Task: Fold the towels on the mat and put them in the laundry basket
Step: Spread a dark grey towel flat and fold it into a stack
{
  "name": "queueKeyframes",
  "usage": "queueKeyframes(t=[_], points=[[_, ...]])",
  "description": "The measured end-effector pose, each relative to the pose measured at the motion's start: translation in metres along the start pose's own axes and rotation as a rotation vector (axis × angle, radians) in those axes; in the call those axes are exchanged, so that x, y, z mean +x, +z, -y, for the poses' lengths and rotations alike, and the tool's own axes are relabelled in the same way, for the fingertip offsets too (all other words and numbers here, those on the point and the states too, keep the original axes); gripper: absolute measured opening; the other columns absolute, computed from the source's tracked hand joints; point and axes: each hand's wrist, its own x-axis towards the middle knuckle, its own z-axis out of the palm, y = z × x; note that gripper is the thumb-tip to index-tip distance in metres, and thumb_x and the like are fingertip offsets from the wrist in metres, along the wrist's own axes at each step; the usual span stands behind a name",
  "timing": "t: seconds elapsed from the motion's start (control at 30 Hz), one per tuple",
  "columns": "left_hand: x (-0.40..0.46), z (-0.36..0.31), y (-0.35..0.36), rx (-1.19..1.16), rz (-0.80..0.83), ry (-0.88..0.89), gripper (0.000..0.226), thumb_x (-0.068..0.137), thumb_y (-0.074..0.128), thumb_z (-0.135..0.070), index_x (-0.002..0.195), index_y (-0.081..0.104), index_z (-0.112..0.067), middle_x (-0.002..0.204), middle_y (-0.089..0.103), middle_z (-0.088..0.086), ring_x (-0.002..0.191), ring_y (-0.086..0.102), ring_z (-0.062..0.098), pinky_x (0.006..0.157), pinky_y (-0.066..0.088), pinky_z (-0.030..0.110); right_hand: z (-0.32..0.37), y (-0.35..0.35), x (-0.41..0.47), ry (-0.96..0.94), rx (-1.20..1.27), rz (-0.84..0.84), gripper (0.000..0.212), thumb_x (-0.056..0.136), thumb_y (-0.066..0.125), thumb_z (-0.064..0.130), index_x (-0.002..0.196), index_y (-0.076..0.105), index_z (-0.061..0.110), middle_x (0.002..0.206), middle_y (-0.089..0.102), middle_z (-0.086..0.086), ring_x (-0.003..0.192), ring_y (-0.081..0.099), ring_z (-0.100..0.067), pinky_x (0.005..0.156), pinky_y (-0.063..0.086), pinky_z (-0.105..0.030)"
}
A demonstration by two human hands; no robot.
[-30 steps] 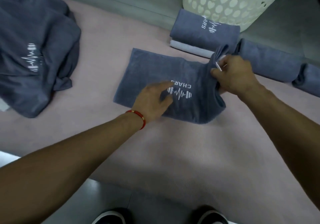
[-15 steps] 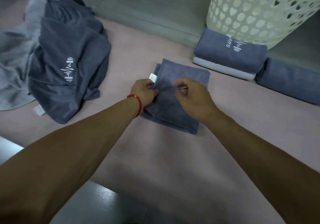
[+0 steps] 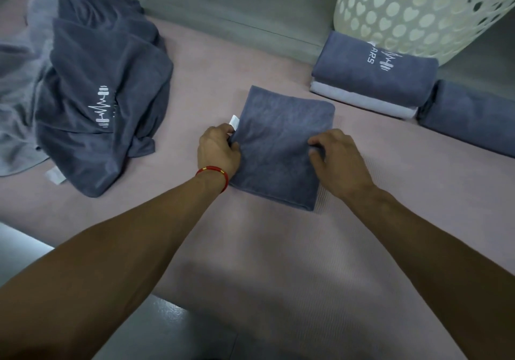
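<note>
Head view shows me the folded towel [image 3: 281, 147] lying near the middle of the mat [image 3: 264, 262], its long axis running from the near edge toward the far right corner, where the laundry basket [image 3: 418, 11] stands. My left hand [image 3: 218, 150] pinches its left edge by the white tag; my right hand [image 3: 338, 158] curls onto its right edge, nearer the basket, so I judge the lift goes rightward.
</note>
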Motion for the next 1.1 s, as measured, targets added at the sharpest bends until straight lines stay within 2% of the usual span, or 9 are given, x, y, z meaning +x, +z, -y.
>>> queueKeyframes(t=[0.13,0.33,0.47,0.57,0.63,0.73,0.83,1.0,1.1], points=[[-0.001,0.003,0.002,0.119,0.047,0.005,0.027,0.091,0.065,-0.018,0.116,0.066,-0.006,0.109,0.067,0.017,0.1,0.062,0.035,0.089,0.052,0.038,-0.002,-0.001,0.029,0.148,0.089,0.007,0.041,0.102,0.054,0.027,0.141,0.048,0.015,0.15,0.035,-0.015,0.13,0.046,-0.033,0.108,0.042,-0.039],[0.011,0.003,-0.008,0.127,0.141,-0.062,0.027,0.087,0.076,-0.027,0.11,0.075,-0.012,0.104,0.073,0.006,0.087,0.061,0.02,0.08,0.046,0.022,-0.006,-0.002,0.074,0.461,0.383,-0.027,0.065,0.097,0.065,0.028,0.15,0.031,0.01,0.141,0.052,-0.021,0.126,0.054,-0.037,0.098,0.045,-0.035],[0.008,0.0,-0.008,0.143,0.131,-0.06,0.032,0.086,0.075,-0.026,0.114,0.067,-0.014,0.108,0.069,0.009,0.094,0.062,0.026,0.082,0.05,0.031,-0.014,-0.004,0.08,0.639,0.601,-0.053,0.072,0.086,0.08,0.023,0.145,0.039,0.015,0.144,0.05,-0.013,0.124,0.056,-0.03,0.102,0.051,-0.037],[-0.022,-0.017,0.001,0.443,-0.063,0.254,0.038,0.087,0.064,-0.025,0.122,0.056,-0.012,0.117,0.056,0.014,0.102,0.053,0.036,0.08,0.047,0.047,-0.024,-0.01,0.064,0.707,0.68,-0.119,0.062,0.083,0.08,0.017,0.136,0.047,0.023,0.132,0.056,-0.009,0.105,0.06,-0.024,0.091,0.058,-0.039],[-0.057,-0.035,0.015,0.479,-0.108,0.493,0.04,0.086,0.058,-0.034,0.12,0.056,-0.013,0.12,0.054,0.014,0.103,0.05,0.036,0.08,0.041,0.047,-0.032,-0.017,0.045,0.775,0.721,-0.197,0.056,0.082,0.079,0.016,0.129,0.051,0.027,0.121,0.06,-0.008,0.092,0.062,-0.021,0.083,0.061,-0.038],[-0.112,-0.055,0.05,0.519,0.151,0.66,0.07,0.079,0.056,-0.058,0.134,0.051,-0.015,0.13,0.051,0.014,0.115,0.047,0.037,0.094,0.038,0.055,-0.044,-0.028,0.002,0.892,0.817,-0.322,0.052,0.077,0.08,0.017,0.118,0.053,0.033,0.114,0.064,-0.006,0.086,0.066,-0.022,0.076,0.063,-0.04],[-0.139,-0.058,0.069,0.633,0.3,0.68,0.084,0.08,0.063,-0.051,0.15,0.035,-0.013,0.14,0.046,0.019,0.126,0.044,0.041,0.104,0.031,0.066,-0.054,-0.036,-0.048,0.972,0.942,-0.408,0.055,0.074,0.083,0.012,0.117,0.051,0.028,0.113,0.066,-0.009,0.093,0.069,-0.03,0.077,0.063,-0.047],[-0.146,-0.051,0.066,0.662,0.337,0.818,0.061,0.081,0.064,-0.014,0.14,0.05,-0.007,0.133,0.057,0.026,0.117,0.056,0.049,0.097,0.044,0.067,-0.075,-0.045,-0.121,0.93,1.066,-0.288,0.067,0.085,0.08,0.013,0.138,0.04,0.014,0.124,0.063,-0.012,0.098,0.071,-0.028,0.078,0.063,-0.043],[-0.141,-0.05,0.055,0.624,0.479,0.827,0.069,0.093,0.056,-0.007,0.155,0.026,-0.008,0.157,0.028,0.028,0.142,0.03,0.05,0.113,0.029,0.065,-0.088,-0.055,-0.144,0.586,0.479,-0.08,0.091,0.085,0.078,0.031,0.155,0.021,0.032,0.151,0.039,-0.007,0.129,0.052,-0.024,0.109,0.046,-0.043]])
